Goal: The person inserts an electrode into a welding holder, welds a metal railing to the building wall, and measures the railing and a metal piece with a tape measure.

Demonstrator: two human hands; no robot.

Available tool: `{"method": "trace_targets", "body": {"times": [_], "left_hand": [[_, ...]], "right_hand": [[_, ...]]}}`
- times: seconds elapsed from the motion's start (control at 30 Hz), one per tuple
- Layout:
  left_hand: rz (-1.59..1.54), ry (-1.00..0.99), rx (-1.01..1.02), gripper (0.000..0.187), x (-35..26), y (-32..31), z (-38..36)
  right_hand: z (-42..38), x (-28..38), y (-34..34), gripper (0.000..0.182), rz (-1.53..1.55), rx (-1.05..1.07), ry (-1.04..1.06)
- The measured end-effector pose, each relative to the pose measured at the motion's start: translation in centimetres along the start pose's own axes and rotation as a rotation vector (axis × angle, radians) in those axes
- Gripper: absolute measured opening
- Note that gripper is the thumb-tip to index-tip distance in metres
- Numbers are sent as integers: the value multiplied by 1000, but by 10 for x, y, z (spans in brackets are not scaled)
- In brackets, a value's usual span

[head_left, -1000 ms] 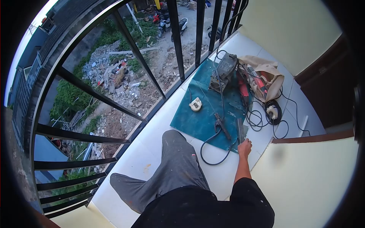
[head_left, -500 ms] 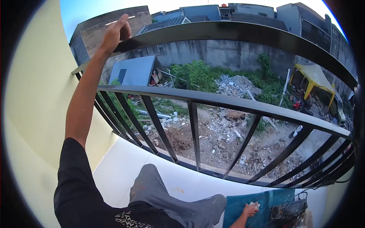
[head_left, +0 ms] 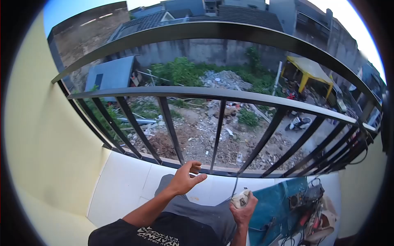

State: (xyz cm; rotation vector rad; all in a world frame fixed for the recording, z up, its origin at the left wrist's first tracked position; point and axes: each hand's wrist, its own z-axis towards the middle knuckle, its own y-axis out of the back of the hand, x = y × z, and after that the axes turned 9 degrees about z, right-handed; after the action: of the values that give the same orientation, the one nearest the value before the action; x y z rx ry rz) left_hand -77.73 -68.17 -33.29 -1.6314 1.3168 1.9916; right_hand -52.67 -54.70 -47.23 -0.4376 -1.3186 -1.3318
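My left hand [head_left: 188, 178] hangs in the air over my lap, in front of the lower railing bars. Its thumb stands apart from the loosely curved fingers, and nothing is in it. Toward the right, my right hand [head_left: 244, 211] is closed round a crumpled off-white wad [head_left: 241, 198] with a grey patch on its top, cloth-like in look. A thin dark strip [head_left: 235, 186] runs up beside the wad toward the railing. Below and right of that hand lies a teal board [head_left: 262, 201] on the white floor tiles.
Black metal railing [head_left: 197, 92] curves across in front of me. A dark metal device [head_left: 314, 192] with cables and a pale bag [head_left: 324, 223] sit at the board's right. Yellow walls [head_left: 30, 143] flank the balcony. Beyond lie rubble, plants and a parked motorbike [head_left: 298, 123].
My left hand has left the top rail and come down over my lap. My right hand has risen from the teal board with the wad. The view has shifted right.
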Motion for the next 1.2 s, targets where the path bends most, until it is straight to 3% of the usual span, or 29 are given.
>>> {"method": "trace_targets", "body": {"times": [0.1, 0.2, 0.3, 0.37, 0.4, 0.47, 0.53, 0.63, 0.83, 0.9, 0.93, 1.03, 1.07, 1.17, 1.2], "left_hand": [[89, 40, 419, 78, 24, -43, -16], [100, -141, 633, 81, 44, -51, -32], [-151, -80, 653, 87, 58, -39, -36], [-439, 113, 669, 86, 68, -31, -38], [-463, 111, 583, 82, 74, -33, -38], [-502, 77, 635, 81, 102, -22, -29], [-575, 36, 625, 79, 115, -10, -29], [-517, 42, 656, 78, 99, 21, -38], [-389, 8, 634, 87, 122, 59, -48], [-382, 21, 608, 69, 127, 71, -52], [-333, 95, 674, 46, 102, 83, -60], [-217, 19, 678, 60, 122, 97, -63], [-302, -24, 646, 47, 127, 98, -64], [-518, 74, 562, 46, 160, 110, -65], [-530, 71, 522, 32, 152, 117, -67]], "right_hand": [[-16, 86, -13, 88, 55, 214, -55], [-31, 110, -36, 86, 6, 178, 34], [-37, 122, -53, 82, 12, 216, 138], [-36, 133, -56, 77, 52, 290, 186], [-32, 143, -51, 77, 47, 287, 181], [-20, 165, -39, 67, 345, 629, 13], [-10, 148, -52, 63, 372, 623, -26], [0, 155, -70, 50, 334, 608, -73], [16, 169, -108, 38, 379, 886, -200], [19, 175, -119, 40, 399, 909, -229], [23, 187, -119, 39, 323, 969, -190], [37, 211, -125, 37, 208, 1025, -94], [42, 218, -125, 35, 174, 1024, -36], [63, 253, -120, 31, 263, 934, 69], [73, 271, -116, 29, 266, 858, 89]]}}
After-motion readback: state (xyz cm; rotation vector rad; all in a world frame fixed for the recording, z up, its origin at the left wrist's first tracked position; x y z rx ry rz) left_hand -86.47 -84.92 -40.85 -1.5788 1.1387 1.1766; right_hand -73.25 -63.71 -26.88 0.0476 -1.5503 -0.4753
